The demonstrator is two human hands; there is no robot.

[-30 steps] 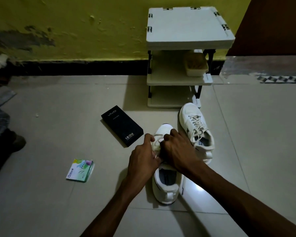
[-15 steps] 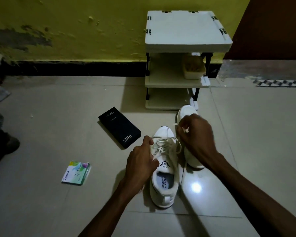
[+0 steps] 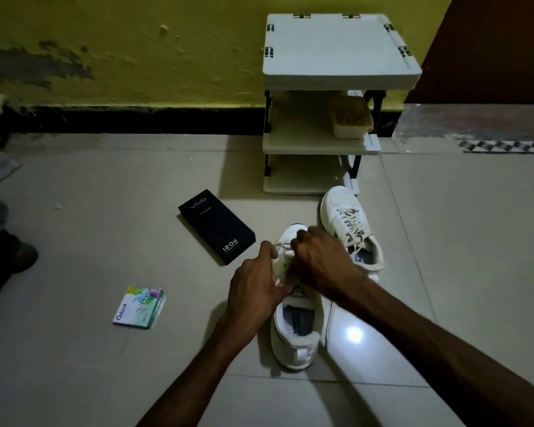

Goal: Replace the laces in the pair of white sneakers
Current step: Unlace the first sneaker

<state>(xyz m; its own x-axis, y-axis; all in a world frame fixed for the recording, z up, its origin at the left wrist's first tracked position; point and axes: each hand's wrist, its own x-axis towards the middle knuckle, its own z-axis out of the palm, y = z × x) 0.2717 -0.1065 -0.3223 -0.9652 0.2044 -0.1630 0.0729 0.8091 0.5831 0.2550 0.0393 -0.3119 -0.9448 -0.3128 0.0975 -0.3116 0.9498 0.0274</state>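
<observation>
Sneakers first: near sneaker [image 3: 295, 334] lies on the floor [image 3: 105, 241], heel toward you, toe away. Left grip [image 3: 256, 288] pinches its upper beside the eyelets. Right grip [image 3: 318, 260] is curled round the lace [image 3: 283, 245] above the tongue. Pin the shoe with the left and draw the lace straight out, one eyelet per pull. Far sneaker [image 3: 349, 223], just beyond to the right, is fully laced, untouched.

Logged left hand [image 3: 256, 291] and right hand [image 3: 324, 263], both bare. Logged left forearm [image 3: 210, 365] and right forearm [image 3: 429, 340], uncovered up to frame edge. Noted lean forearms, ridged knuckles, one pale fingernail [image 3: 278, 283] on left hand. Could not resolve finer detail in dim light.
</observation>
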